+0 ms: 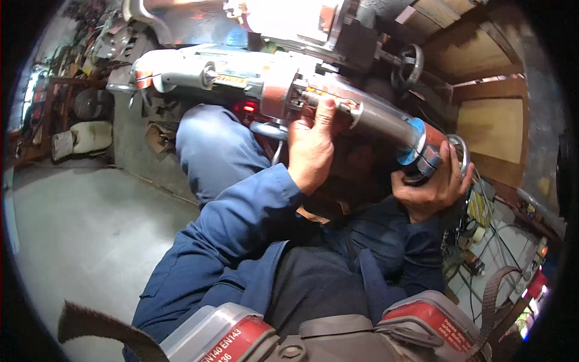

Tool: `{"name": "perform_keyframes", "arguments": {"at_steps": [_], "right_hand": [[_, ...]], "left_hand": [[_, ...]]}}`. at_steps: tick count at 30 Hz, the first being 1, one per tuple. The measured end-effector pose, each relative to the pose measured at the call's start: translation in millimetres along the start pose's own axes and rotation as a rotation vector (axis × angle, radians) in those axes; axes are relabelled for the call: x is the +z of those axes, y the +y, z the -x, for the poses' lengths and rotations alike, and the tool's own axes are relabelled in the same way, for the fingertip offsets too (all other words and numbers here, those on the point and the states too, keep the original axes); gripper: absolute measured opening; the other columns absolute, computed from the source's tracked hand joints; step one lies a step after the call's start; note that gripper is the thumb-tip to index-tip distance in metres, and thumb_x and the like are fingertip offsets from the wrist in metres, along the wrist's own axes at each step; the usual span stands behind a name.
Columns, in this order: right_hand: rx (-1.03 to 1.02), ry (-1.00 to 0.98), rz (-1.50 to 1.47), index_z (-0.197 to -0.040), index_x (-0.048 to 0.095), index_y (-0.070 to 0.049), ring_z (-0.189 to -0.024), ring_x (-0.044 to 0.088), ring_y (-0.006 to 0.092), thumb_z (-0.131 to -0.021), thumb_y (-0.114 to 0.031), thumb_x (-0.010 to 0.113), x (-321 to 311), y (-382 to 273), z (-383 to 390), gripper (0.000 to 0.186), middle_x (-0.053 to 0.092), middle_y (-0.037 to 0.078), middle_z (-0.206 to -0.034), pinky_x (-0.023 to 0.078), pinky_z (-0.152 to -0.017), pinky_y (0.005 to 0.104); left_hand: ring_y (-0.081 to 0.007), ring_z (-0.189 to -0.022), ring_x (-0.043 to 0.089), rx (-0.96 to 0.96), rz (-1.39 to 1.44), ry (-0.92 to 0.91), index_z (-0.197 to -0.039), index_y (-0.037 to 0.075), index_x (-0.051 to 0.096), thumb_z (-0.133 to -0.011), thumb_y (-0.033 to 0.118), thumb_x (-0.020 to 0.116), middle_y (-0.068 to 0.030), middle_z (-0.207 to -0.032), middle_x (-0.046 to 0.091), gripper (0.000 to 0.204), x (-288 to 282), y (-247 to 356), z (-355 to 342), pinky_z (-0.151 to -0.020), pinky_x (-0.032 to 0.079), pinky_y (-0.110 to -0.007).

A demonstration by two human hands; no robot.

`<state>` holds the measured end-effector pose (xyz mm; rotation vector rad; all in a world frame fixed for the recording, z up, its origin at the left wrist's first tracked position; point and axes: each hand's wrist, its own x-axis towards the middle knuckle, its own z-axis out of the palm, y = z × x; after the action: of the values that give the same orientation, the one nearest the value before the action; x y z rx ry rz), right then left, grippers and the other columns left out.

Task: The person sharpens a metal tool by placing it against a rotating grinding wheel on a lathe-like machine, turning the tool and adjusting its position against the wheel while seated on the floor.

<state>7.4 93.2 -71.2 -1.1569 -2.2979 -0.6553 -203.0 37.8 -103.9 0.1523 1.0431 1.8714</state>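
A long steel machine assembly [386, 120] with a bright cylinder and orange-and-blue painted parts slants across the upper middle. My left hand [310, 145] is closed on a small metal fitting [342, 105] at its middle, thumb on top and the other fingers partly hidden. My right hand [431, 187] grips the painted right end [422, 151], fingers wrapped around it beside a chrome ring-shaped handle [461, 149]. A handwheel [410, 69] stands behind the cylinder. A bright, glare-washed machine part [283, 18] sits above.
My bent knee [211, 145] is under the assembly's left half. A cluttered shelf [60, 108] stands at the far left beside the concrete floor [84, 223]. Wooden panels [488, 139] line the right, with cables [491, 217] below them. Respirator filters [223, 332] intrude along the lower edge.
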Motion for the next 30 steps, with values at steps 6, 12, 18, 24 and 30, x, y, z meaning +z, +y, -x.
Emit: {"name": "perform_keyframes", "arguments": {"at_steps": [6, 12, 18, 24, 30], "right_hand": [[0.015, 0.066, -0.081, -0.126, 0.064, -0.001, -0.113, 0.064, 0.027, -0.065, -0.042, 0.064, 7.1, 4.9, 4.8, 0.074, 0.07, 0.014, -0.115, 0.032, -0.114, 0.0563], [-0.015, 0.1, -0.116, -0.128, 0.063, 0.0, -0.115, 0.062, 0.0259, -0.071, -0.041, 0.06, 10.6, 7.2, 6.1, 0.071, 0.072, 0.014, -0.112, 0.035, -0.112, 0.0571], [-0.11, -0.014, -0.126, -0.133, 0.058, 0.003, -0.12, 0.058, 0.0264, -0.07, -0.034, 0.061, 0.4, 14.7, 4.6, 0.073, 0.07, 0.015, -0.117, 0.034, -0.112, 0.0594], [-0.185, -0.234, -0.208, -0.149, 0.038, 0.004, -0.131, 0.049, 0.0348, -0.065, -0.026, 0.065, -33.1, 21.9, -6.2, 0.094, 0.057, 0.02, -0.138, 0.026, -0.114, 0.0645], [-0.08, -0.281, -0.508, -0.151, 0.027, 0.007, -0.138, 0.038, 0.0464, -0.065, -0.009, 0.063, -78.3, -47.9, -57.1, 0.094, 0.042, 0.029, -0.147, 0.027, -0.116, 0.0525]], "left_hand": [[-0.0189, -0.1, 0.066, 0.048, 0.07, -0.03, -0.119, 0.003, 0.06, -0.101, 0.024, 0.061, -0.0082, -0.111, 0.065, 0.028, 1.3, 2.3, -2.3, -0.091, 0.055, -0.036], [-0.0221, -0.113, 0.062, 0.022, 0.002, -0.037, -0.127, 0.005, 0.055, -0.1, 0.024, 0.061, -0.0094, -0.124, 0.062, 0.033, -9.4, 4.9, -5.3, -0.101, 0.051, -0.041], [-0.0186, -0.103, 0.064, 0.081, 0.029, -0.041, -0.12, 0.006, 0.06, -0.1, 0.023, 0.064, -0.0062, -0.112, 0.065, 0.027, -6.9, 2.8, -4.5, -0.09, 0.055, -0.037], [-0.015, -0.097, 0.065, -0.019, 0.037, -0.083, -0.116, 0.005, 0.062, -0.099, 0.023, 0.065, -0.0054, -0.109, 0.067, 0.025, -11.9, 0.7, -5.9, -0.088, 0.056, -0.032], [-0.0128, -0.096, 0.065, -0.077, 0.128, -0.088, -0.11, 0.005, 0.065, -0.097, 0.016, 0.067, -0.0037, -0.105, 0.068, 0.017, -10.8, 2.4, -7.0, -0.084, 0.057, -0.03]]}}
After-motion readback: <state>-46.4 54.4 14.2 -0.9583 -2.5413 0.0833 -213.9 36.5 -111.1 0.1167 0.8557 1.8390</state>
